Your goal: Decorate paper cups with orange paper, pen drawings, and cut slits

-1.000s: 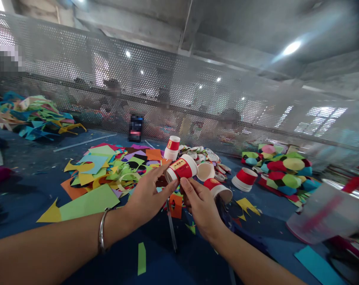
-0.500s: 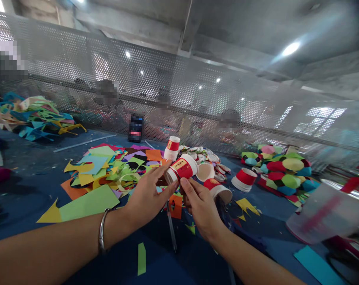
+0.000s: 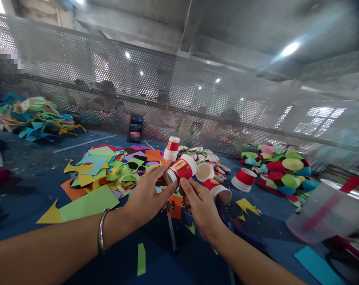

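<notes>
A red and white paper cup [image 3: 185, 166] lies on its side between my hands, its base toward the upper right. My left hand [image 3: 148, 194] holds it at its left end, with fingers behind and thumb below. The pinched fingers of my right hand [image 3: 199, 202] touch its lower edge; whatever they grip is too small to make out. Just behind stands an upside-down stack of cups [image 3: 171, 148]. Right of my right hand, another red cup [image 3: 213, 185] lies tipped over, and a further cup stack [image 3: 244, 179] sits beyond it.
Coloured paper scraps [image 3: 90, 202] spread over the blue table [image 3: 114, 257] at the left. Pale discs [image 3: 203, 154] lie behind the cups. At the right are colourful paper pieces [image 3: 289, 168] and a translucent tub [image 3: 324, 213]. A phone [image 3: 135, 128] leans against the perforated screen [image 3: 167, 79].
</notes>
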{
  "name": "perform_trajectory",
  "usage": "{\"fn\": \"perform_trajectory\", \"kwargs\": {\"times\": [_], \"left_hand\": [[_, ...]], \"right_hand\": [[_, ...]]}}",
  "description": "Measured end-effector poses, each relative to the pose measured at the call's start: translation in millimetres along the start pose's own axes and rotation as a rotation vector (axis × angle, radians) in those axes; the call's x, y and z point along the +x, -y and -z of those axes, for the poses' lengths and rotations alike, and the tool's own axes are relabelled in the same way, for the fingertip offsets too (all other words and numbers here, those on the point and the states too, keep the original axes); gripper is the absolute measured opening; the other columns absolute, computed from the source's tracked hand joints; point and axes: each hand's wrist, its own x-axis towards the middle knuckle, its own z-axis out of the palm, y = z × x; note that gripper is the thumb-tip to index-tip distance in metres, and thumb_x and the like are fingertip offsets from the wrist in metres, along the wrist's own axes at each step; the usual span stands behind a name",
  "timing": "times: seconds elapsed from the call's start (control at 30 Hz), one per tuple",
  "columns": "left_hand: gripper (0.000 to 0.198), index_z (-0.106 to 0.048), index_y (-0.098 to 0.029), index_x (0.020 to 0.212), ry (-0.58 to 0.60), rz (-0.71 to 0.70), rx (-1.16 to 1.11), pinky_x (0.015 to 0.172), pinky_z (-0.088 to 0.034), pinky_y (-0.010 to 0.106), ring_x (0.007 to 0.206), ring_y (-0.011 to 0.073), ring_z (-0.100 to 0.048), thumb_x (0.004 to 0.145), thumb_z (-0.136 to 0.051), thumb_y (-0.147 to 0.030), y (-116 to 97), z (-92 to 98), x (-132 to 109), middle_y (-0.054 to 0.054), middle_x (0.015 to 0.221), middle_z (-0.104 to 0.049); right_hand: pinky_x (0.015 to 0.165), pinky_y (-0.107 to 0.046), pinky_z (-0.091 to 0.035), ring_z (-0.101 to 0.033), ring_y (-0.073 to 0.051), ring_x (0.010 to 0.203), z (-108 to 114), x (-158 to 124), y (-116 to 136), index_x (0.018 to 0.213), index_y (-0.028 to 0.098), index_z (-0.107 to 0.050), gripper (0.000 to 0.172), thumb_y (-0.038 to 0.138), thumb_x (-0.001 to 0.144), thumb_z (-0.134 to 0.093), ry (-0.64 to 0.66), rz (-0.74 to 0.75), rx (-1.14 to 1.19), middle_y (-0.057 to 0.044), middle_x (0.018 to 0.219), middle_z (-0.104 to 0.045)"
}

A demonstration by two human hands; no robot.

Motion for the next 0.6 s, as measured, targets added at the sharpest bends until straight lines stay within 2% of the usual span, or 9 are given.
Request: {"fn": "perform_trajectory", "kwargs": {"times": [0.33,0.6], "left_hand": [[0.056,-0.049,-0.026,0.141,-0.007,0.006,-0.024,0.093,-0.051,0.04,0.107,0.0249,-0.062,0.087,-0.061,-0.038,-4.3,3.1,-1.2,0.01,0.129,-0.061],[0.055,-0.048,-0.025,0.14,0.0,-0.005,0.055,0.089,-0.053,0.04,0.101,0.0234,-0.064,0.088,-0.059,-0.036,0.4,2.1,-1.3,0.009,0.12,-0.064]], "right_hand": [[0.044,-0.026,-0.02,-0.019,-0.01,0.047,0.0,-1.6,0.2,0.068,0.022,-0.045,0.042,0.056,0.092,-0.052,0.008,-0.032,0.041,0.008,0.055,-0.026],[0.043,-0.025,-0.018,-0.02,-0.009,0.048,-1.7,-1.1,1.9,0.07,0.021,-0.047,0.041,0.055,0.09,-0.056,0.022,-0.057,0.094,0.008,0.059,-0.029]]}}
